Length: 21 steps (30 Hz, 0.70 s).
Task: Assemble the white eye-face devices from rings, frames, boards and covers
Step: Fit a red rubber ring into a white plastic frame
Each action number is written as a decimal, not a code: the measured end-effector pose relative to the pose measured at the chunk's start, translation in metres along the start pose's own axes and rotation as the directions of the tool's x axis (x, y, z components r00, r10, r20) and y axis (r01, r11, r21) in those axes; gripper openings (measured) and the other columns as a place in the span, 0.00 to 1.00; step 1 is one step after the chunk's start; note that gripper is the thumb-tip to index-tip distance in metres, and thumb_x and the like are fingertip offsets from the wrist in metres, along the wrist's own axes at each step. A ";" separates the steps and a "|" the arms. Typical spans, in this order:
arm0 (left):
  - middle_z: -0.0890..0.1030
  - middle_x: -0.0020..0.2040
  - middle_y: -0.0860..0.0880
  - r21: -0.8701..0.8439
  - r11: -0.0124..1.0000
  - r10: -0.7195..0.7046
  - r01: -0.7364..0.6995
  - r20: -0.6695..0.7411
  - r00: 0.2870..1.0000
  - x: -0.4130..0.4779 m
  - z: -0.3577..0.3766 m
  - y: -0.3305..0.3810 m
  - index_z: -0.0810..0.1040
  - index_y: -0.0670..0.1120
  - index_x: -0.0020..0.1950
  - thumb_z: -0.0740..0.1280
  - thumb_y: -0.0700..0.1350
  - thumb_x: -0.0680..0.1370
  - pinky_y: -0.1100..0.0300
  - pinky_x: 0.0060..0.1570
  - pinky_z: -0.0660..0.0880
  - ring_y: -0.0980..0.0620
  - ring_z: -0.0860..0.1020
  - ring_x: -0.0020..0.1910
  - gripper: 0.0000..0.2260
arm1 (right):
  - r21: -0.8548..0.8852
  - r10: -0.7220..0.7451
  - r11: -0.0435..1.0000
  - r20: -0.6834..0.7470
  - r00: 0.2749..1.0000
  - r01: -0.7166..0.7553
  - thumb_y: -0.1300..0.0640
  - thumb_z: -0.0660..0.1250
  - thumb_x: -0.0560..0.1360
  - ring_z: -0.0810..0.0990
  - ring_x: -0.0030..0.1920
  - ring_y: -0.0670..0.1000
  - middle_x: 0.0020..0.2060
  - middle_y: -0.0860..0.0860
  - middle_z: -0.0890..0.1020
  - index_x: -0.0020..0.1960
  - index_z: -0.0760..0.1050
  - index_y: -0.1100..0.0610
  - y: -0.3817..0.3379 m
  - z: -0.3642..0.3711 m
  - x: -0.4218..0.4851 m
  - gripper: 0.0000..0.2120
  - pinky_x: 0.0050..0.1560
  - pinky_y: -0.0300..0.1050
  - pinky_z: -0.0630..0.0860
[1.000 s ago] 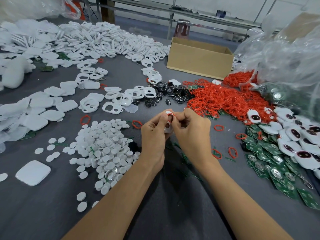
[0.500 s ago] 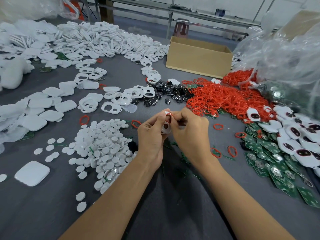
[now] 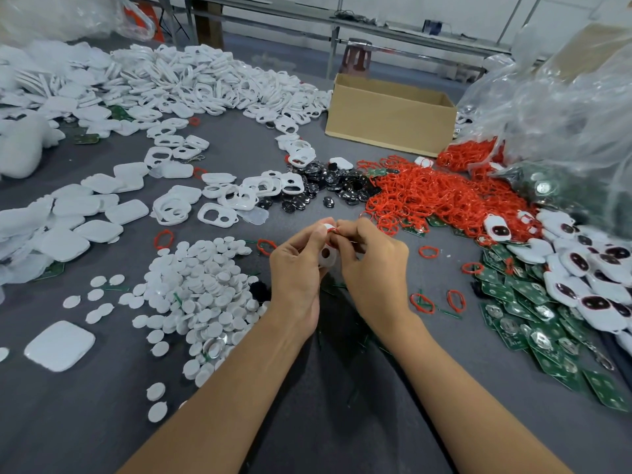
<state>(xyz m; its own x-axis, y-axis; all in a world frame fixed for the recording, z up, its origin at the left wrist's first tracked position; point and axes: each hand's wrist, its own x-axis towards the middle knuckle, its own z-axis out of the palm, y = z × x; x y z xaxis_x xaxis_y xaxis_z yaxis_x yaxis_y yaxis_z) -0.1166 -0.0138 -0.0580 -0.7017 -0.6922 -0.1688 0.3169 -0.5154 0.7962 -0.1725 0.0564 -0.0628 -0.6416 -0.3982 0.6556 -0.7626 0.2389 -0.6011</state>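
Counted two grips, the left grip (image 3: 297, 268) and the right grip (image 3: 376, 265), with one white frame (image 3: 329, 256) and one red ring (image 3: 334, 230) pinched between them. Found one cardboard box (image 3: 386, 121) on the surface (image 3: 342, 388) and one stool (image 3: 357, 59) beyond it. Made out four loose rings (image 3: 428, 251) right of the grips and two more beside the white discs (image 3: 198, 292). Saw one lone white cover (image 3: 60, 345) at the near left. Could not count the discs, the red ring heap (image 3: 444, 196), the green boards (image 3: 519, 323), the black pieces (image 3: 328, 189), the finished devices (image 3: 588, 295) or the far white frames (image 3: 212, 80): far too many of each.
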 end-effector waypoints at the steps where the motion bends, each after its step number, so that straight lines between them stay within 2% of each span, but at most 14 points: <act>1: 0.85 0.49 0.47 -0.008 1.000 -0.003 0.003 0.002 1.000 0.000 0.000 0.000 0.83 0.44 0.46 0.65 0.37 0.79 0.58 0.51 0.76 0.51 0.81 0.51 0.08 | 0.010 -0.013 1.000 -0.019 1.000 0.013 0.67 0.69 0.72 0.84 0.41 0.53 0.41 0.53 0.85 0.46 0.81 0.62 0.000 0.001 0.000 0.04 0.42 0.54 0.80; 5: 0.84 0.48 0.47 -0.012 1.000 -0.016 0.016 -0.001 1.000 0.000 0.000 -0.001 0.83 0.44 0.48 0.63 0.40 0.81 0.52 0.58 0.74 0.49 0.80 0.52 0.09 | 0.014 -0.019 1.000 -0.053 0.998 0.020 0.67 0.70 0.72 0.84 0.41 0.52 0.42 0.53 0.85 0.47 0.82 0.62 0.002 0.005 0.000 0.06 0.44 0.52 0.80; 11: 0.84 0.48 0.45 -0.021 1.000 -0.007 0.007 0.002 1.000 0.000 0.000 -0.003 0.82 0.41 0.52 0.64 0.42 0.80 0.48 0.60 0.75 0.48 0.80 0.52 0.09 | 0.025 -0.038 0.999 -0.085 0.996 0.040 0.66 0.69 0.72 0.83 0.39 0.51 0.40 0.52 0.85 0.47 0.82 0.60 0.002 0.006 0.000 0.06 0.42 0.51 0.80; 16: 0.85 0.43 0.52 -0.027 1.000 0.007 -0.007 0.010 1.000 0.002 -0.001 -0.004 0.83 0.44 0.47 0.64 0.42 0.80 0.57 0.53 0.77 0.55 0.81 0.46 0.09 | 0.070 0.037 0.997 -0.095 0.995 -0.030 0.64 0.70 0.72 0.81 0.36 0.44 0.35 0.46 0.84 0.43 0.81 0.57 0.002 0.006 0.001 0.03 0.38 0.43 0.78; 19: 0.85 0.44 0.52 -0.022 1.000 0.019 -0.018 0.012 1.000 0.003 -0.002 -0.005 0.83 0.45 0.47 0.63 0.43 0.81 0.57 0.52 0.76 0.56 0.81 0.45 0.09 | 0.051 0.026 0.998 -0.089 0.996 -0.022 0.64 0.71 0.72 0.81 0.35 0.44 0.35 0.47 0.84 0.43 0.81 0.58 0.003 0.005 0.002 0.02 0.36 0.36 0.76; 21: 0.85 0.43 0.51 -0.029 0.999 0.025 -0.024 0.016 1.000 0.003 -0.001 -0.006 0.83 0.44 0.47 0.63 0.43 0.81 0.57 0.52 0.76 0.56 0.81 0.44 0.09 | 0.025 0.008 1.000 -0.061 0.998 -0.006 0.64 0.70 0.73 0.83 0.36 0.48 0.36 0.49 0.85 0.43 0.81 0.60 0.003 0.004 0.002 0.01 0.39 0.42 0.78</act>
<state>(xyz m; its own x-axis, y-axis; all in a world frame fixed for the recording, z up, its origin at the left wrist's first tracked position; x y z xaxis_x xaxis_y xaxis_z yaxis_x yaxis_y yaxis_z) -0.1196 -0.0132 -0.0643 -0.7035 -0.6968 -0.1400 0.3522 -0.5129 0.7829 -0.1761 0.0527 -0.0653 -0.6514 -0.3417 0.6774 -0.7561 0.2192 -0.6166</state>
